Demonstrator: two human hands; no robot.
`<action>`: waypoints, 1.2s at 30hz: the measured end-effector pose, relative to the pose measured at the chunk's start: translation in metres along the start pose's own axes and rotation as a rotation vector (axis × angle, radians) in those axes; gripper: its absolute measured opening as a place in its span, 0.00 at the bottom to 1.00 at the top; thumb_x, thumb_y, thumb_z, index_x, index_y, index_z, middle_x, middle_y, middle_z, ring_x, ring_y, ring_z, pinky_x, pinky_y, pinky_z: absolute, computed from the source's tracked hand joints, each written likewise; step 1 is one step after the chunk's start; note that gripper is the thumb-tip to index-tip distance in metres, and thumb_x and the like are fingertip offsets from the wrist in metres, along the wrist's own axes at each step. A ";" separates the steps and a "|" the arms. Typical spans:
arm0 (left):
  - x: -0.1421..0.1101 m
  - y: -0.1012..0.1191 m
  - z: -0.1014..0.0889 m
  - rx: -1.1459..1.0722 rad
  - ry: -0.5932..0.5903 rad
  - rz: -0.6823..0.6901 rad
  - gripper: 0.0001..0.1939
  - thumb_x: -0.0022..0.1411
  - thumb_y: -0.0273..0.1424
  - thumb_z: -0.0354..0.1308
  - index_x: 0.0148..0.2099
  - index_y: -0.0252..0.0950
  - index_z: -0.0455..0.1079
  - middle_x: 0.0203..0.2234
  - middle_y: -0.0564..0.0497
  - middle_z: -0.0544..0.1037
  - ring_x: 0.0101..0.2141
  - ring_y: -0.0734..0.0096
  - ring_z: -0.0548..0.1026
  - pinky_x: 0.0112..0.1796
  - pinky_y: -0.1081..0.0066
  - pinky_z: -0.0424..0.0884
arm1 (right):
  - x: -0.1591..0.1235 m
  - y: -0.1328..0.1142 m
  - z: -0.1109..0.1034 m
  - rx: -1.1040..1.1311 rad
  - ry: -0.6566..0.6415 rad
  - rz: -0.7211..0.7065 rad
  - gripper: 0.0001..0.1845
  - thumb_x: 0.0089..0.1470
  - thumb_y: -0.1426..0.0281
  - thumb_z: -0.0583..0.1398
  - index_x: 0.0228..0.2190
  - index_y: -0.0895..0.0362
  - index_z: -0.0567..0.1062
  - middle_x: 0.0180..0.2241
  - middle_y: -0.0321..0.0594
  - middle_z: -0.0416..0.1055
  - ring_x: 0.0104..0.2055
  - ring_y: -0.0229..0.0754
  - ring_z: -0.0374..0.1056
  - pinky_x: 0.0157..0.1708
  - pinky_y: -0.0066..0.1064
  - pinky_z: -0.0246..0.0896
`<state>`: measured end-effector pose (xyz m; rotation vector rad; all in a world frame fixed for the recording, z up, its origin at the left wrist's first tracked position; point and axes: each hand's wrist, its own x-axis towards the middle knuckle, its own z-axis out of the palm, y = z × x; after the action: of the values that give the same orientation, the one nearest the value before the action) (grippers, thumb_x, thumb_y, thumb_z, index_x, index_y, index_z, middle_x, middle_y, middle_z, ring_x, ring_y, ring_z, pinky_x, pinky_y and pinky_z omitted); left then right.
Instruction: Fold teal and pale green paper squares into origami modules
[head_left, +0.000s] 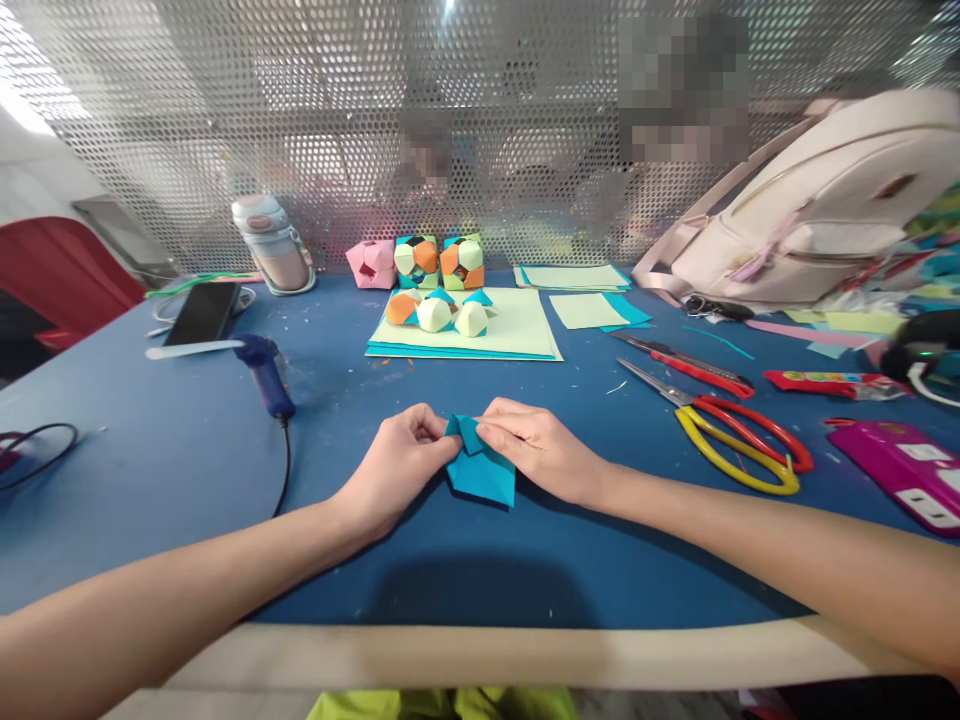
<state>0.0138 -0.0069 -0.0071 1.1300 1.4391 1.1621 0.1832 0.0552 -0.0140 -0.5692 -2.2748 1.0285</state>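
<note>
A small blue sheet of folded paper (482,478) is held just above the table between both my hands, with a flap folded over at its upper edge. My left hand (397,460) pinches its upper left corner between thumb and fingers. On the other side, my right hand (544,450) grips the upper right edge, thumb pressed by the flap. Beyond the hands, a stack of pale yellow and blue paper (517,325) carries several rounded folded paper pieces (433,315) in orange, cream and blue.
Scissors (739,440) and a utility knife (690,367) lie to the right, near a purple case (900,465). At left are a glue gun (264,375), its cord, a phone (202,315) and a bottle (271,245). Paper cubes (417,262) and a backpack (817,210) stand along the perforated metal screen (330,120).
</note>
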 end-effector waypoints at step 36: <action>0.003 0.002 0.000 0.046 -0.011 0.020 0.13 0.46 0.32 0.64 0.23 0.35 0.61 0.18 0.59 0.68 0.21 0.79 0.65 0.24 0.77 0.60 | -0.008 0.004 0.007 -0.310 0.129 -0.156 0.18 0.62 0.69 0.51 0.24 0.61 0.74 0.22 0.37 0.61 0.25 0.35 0.58 0.26 0.27 0.53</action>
<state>0.0140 -0.0041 -0.0058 1.1835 1.4553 1.1399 0.1852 0.0494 -0.0239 -0.5539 -2.3350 0.5515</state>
